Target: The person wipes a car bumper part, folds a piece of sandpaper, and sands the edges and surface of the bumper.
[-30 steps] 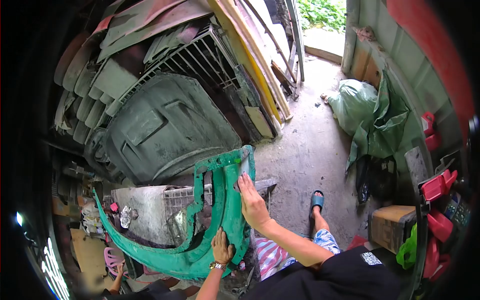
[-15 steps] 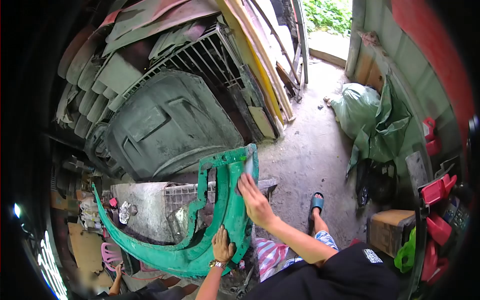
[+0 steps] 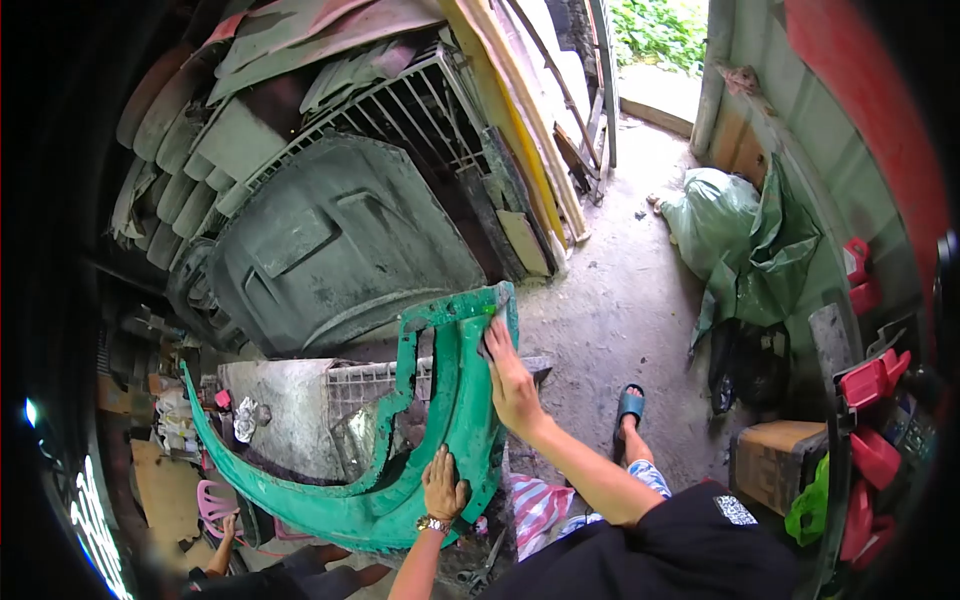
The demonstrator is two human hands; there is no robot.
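Note:
A curved green panel [image 3: 350, 515] with a wheel-arch shape lies across a dusty grey stand [image 3: 285, 405]. My left hand [image 3: 443, 487], with a metal watch at the wrist, rests flat on the panel's lower part, fingers extended. Near the panel's upper right end, my right hand [image 3: 513, 378] presses on the surface with its fingers together. A dark edge of something shows beneath those fingers, too hidden to identify. A pale grey patch on the panel lies by the fingertips.
Behind the stand leans a large grey hood-like panel [image 3: 340, 240]. Green bags [image 3: 715, 215] and a box [image 3: 780, 465] are on the right; red containers [image 3: 875, 380] stand beyond them. At lower left are a pink chair [image 3: 215, 503] and another person's hand [image 3: 229, 527].
My right hand has slid up along the panel toward its top end, covering more of the pale patch. My left hand stays in place on the panel.

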